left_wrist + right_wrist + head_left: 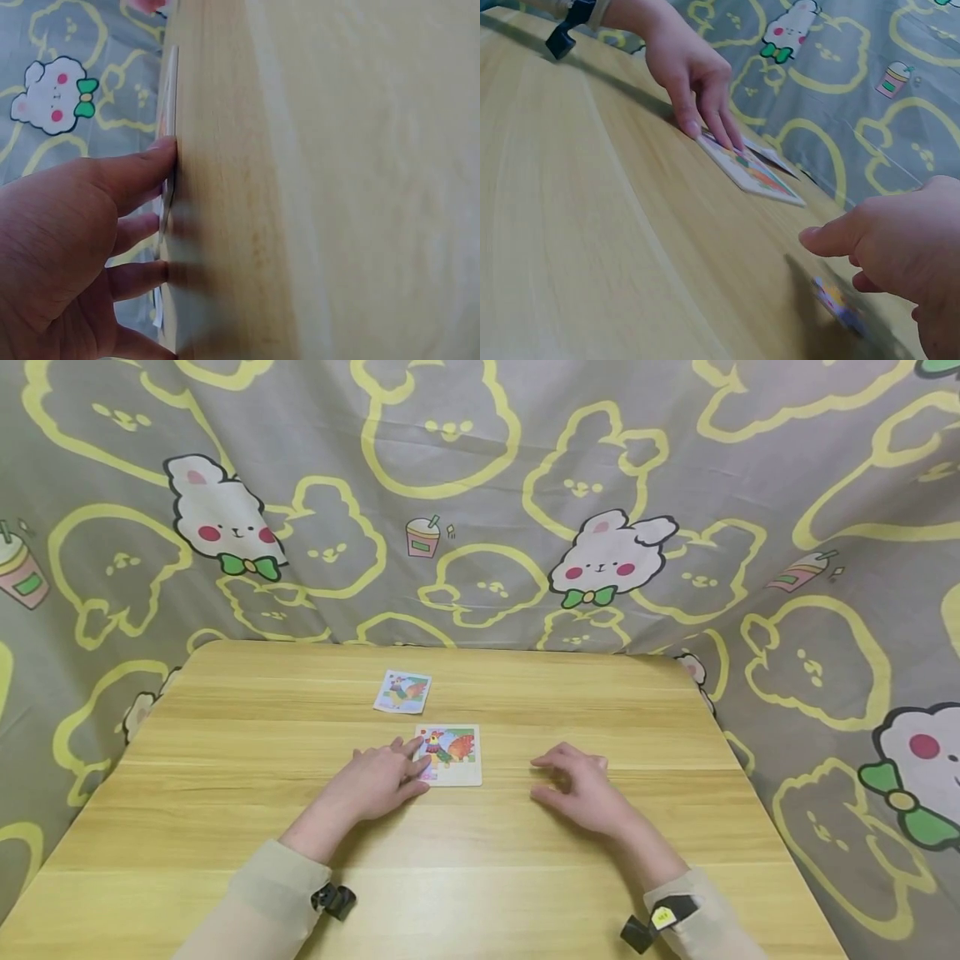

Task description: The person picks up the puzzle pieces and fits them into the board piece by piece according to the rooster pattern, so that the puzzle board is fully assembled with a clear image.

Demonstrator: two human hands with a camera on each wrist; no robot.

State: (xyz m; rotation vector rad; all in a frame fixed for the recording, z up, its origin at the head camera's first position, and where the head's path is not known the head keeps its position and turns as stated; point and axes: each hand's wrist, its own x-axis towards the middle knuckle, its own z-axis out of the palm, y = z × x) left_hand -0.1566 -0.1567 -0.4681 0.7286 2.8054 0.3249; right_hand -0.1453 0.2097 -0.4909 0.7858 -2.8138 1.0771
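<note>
A square rooster picture board (467,774), seemingly a jigsaw, lies flat on the wooden table with a pale blank area at its lower right. My left hand (378,781) rests on its left side, fingertips on the picture and thumb at the near corner. To the right, apart from the board, my right hand (577,787) hovers low with thumb and fingers spread apart. Below those fingers a small colourful piece (838,304) shows in the right wrist view; it seems to lie on the table, and the head view hides it.
Behind the board lies a paper card (403,692) with a similar rooster picture. A patterned cloth (480,527) hangs along the back and sides of the table (450,877). Black wrist devices (333,902) sit on both sleeves.
</note>
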